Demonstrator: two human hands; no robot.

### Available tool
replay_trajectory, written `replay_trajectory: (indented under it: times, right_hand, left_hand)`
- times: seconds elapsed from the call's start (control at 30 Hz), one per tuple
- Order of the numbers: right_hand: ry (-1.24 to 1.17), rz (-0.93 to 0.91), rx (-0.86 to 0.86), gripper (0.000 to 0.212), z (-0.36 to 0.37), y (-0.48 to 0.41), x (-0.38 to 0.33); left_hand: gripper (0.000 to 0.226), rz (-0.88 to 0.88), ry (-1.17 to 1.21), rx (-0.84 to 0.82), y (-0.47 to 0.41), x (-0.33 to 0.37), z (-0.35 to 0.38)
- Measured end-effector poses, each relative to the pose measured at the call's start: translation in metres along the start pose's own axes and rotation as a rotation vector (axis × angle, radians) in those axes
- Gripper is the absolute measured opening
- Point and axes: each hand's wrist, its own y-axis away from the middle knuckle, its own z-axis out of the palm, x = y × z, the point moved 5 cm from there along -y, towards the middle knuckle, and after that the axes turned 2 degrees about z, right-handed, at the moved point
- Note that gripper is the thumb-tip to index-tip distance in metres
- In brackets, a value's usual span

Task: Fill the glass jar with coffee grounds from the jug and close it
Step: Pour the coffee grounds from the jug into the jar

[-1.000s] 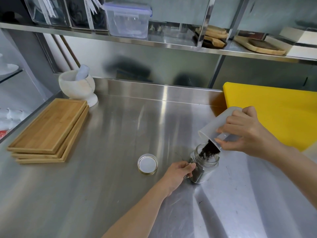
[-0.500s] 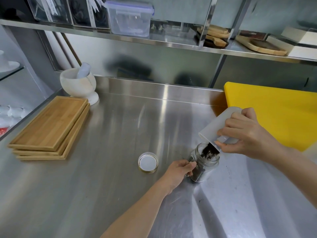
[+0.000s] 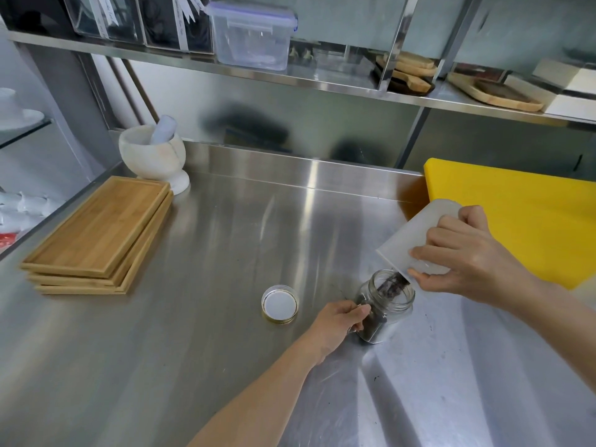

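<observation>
A small glass jar (image 3: 392,312) stands upright on the steel counter, partly filled with dark coffee grounds. My left hand (image 3: 340,321) grips its left side. My right hand (image 3: 464,256) holds a translucent white plastic jug (image 3: 409,240), tipped steeply with its mouth over the jar's opening. A thin dark stream of grounds (image 3: 392,282) falls from the jug into the jar. The jar's lid (image 3: 280,304) lies upside down on the counter, to the left of my left hand, gold rim up and white inside showing.
A yellow cutting board (image 3: 522,214) lies behind my right hand. A stack of wooden trays (image 3: 96,237) and a white mortar with pestle (image 3: 154,156) sit at the left. A shelf above holds a plastic box (image 3: 254,37) and wooden boards. A few spilled grounds dot the counter near the jar.
The jug has tipped a little steeper and the stream of grounds has thinned. The jar holds more grounds. Both hands keep their grip in the same place.
</observation>
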Motion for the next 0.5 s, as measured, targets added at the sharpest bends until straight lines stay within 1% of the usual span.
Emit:
replay_trajectory:
  times: [0.2, 0.37, 0.43, 0.5]
  right_hand:
    - [0.052, -0.03, 0.015, 0.029, -0.003, 0.003, -0.002]
    - [0.117, -0.12, 0.032, 0.013, -0.002, 0.009, -0.01]
    - [0.13, -0.154, 0.036, 0.02, -0.001, 0.012, -0.013]
    - [0.142, -0.168, 0.039, 0.023, 0.0, 0.015, -0.014]
  left_hand:
    - [0.035, -0.016, -0.027, -0.003, 0.0, 0.0, 0.0]
    - [0.035, -0.025, -0.042, 0.005, 0.002, 0.001, 0.0]
    - [0.036, -0.028, -0.05, 0.002, 0.002, 0.001, 0.0]
    - [0.036, -0.029, -0.055, -0.003, 0.002, 0.001, 0.0]
